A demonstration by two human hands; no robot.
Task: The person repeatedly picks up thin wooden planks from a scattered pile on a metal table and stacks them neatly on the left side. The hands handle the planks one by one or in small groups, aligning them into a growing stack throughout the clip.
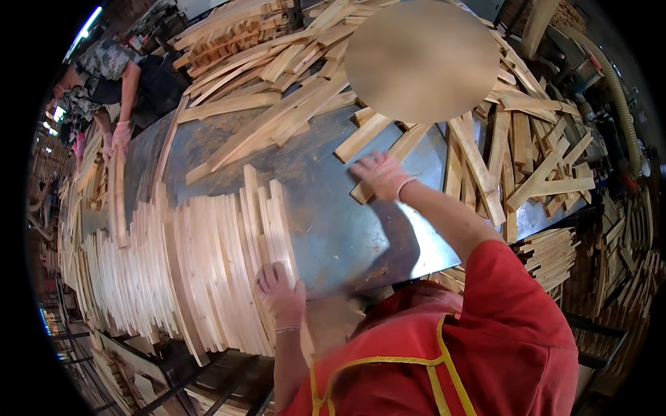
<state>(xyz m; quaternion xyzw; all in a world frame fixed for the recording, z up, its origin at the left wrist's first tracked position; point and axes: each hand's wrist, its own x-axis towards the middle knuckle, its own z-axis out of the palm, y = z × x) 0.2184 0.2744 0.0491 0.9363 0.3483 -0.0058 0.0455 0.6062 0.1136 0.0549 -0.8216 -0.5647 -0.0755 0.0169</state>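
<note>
My left hand [281,295], in a pale pink glove, lies with its fingers apart against the near right end of a row of upright wooden slats [215,263]. Out over the metal table, my right hand [381,176] is gloved the same way, its fingers stretched across a loose wooden strip [409,142]. The near end of that strip shows below the hand. Whether the fingers press on it is hard to see. Just left of them lies another short strip [363,136].
Loose boards [277,114] cover the far side of the metal table [326,236], and a jumbled heap [513,145] lies at the right. At the far left a co-worker [104,83] in pink gloves handles a slat. A ribbed hose [617,90] hangs at the right.
</note>
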